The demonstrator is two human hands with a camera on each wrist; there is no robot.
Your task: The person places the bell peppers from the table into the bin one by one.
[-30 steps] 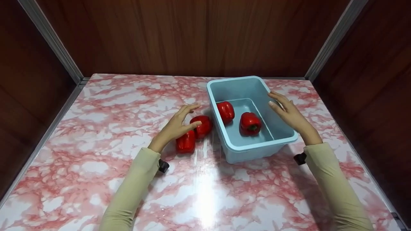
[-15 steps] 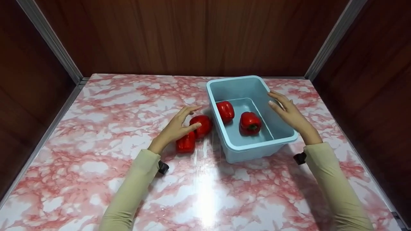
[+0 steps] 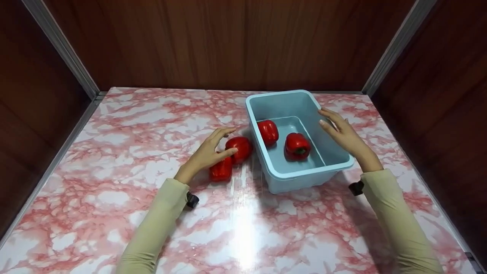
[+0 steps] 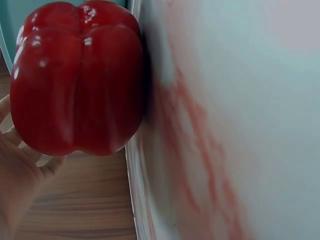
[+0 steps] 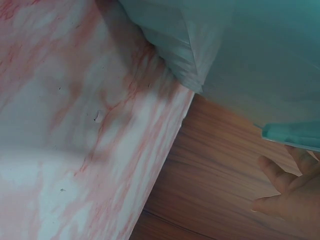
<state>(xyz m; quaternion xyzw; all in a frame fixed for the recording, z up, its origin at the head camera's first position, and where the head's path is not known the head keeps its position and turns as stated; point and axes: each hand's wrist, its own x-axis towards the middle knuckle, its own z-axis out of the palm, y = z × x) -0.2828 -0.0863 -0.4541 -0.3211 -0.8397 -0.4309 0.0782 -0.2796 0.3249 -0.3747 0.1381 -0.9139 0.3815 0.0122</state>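
I have my left hand (image 3: 207, 154) spread over a red pepper (image 3: 239, 148) on the desk (image 3: 125, 152), fingers relaxed and touching it, not yet clasped. A second loose pepper (image 3: 220, 170) lies just beside it. Two peppers (image 3: 268, 131) already sit inside the blue bin (image 3: 304, 179), whose right rim my right hand (image 3: 342, 133) steadies, fingers straight

Pale khaki sleeves (image 3: 159, 224), black wrist cameras (image 3: 192, 199)
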